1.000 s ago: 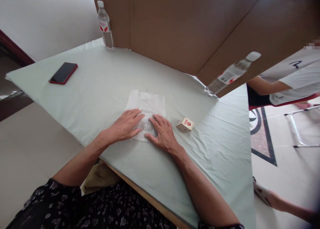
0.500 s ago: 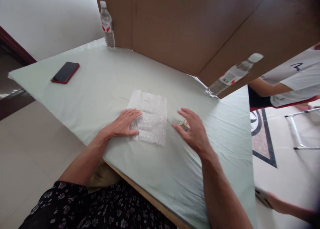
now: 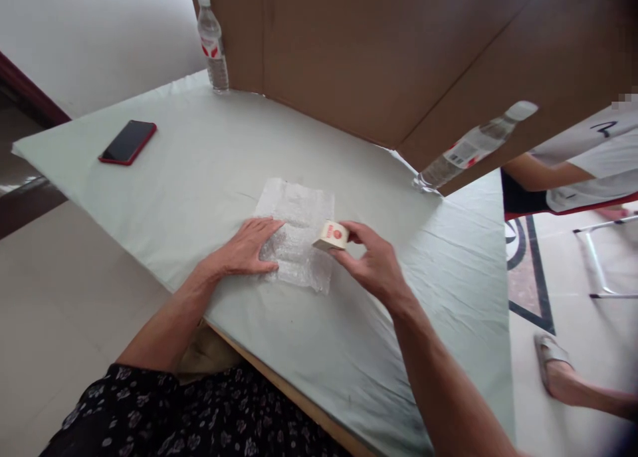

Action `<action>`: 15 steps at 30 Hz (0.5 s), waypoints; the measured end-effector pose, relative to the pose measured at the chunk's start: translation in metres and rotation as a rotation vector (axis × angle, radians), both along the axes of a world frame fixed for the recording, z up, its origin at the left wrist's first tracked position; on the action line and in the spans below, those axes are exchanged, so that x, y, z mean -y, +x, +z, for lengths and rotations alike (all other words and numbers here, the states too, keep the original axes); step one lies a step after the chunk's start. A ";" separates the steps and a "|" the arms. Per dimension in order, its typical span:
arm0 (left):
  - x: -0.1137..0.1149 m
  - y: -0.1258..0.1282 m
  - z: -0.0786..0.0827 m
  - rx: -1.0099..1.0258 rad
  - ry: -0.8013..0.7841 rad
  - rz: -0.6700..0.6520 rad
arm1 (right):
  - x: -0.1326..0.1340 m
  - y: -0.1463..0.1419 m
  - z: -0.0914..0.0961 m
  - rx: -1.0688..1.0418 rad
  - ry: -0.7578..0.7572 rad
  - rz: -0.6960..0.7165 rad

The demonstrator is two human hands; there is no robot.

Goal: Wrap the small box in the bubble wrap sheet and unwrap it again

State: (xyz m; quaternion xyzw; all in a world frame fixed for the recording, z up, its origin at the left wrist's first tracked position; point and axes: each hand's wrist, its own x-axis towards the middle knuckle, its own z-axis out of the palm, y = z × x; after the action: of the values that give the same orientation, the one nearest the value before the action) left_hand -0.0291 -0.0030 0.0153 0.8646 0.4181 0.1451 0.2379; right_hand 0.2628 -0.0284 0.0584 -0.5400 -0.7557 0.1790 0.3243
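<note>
A sheet of bubble wrap lies flat on the pale green tablecloth in front of me. My left hand rests flat on its near left corner, fingers stretched out. My right hand pinches a small cream box with a red mark and holds it just above the right edge of the bubble wrap.
A red phone lies at the far left. Two water bottles stand by the brown cardboard wall, one far left, one at right. Another person in white sits at the right edge; a foot shows on the floor.
My right hand left the bubble wrap, reached right to the small box, picked it up and brought it back over the sheet's right edge. The left hand stayed put.
</note>
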 end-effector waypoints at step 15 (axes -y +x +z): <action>0.002 0.002 0.001 0.059 -0.002 0.025 | -0.029 -0.053 -0.045 0.098 -0.092 0.127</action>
State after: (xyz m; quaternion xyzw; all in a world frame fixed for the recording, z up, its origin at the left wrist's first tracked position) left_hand -0.0274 -0.0053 0.0165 0.8543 0.4221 0.1730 0.2491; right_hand 0.2102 0.0008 0.0137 -0.5137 -0.7943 0.2071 0.2496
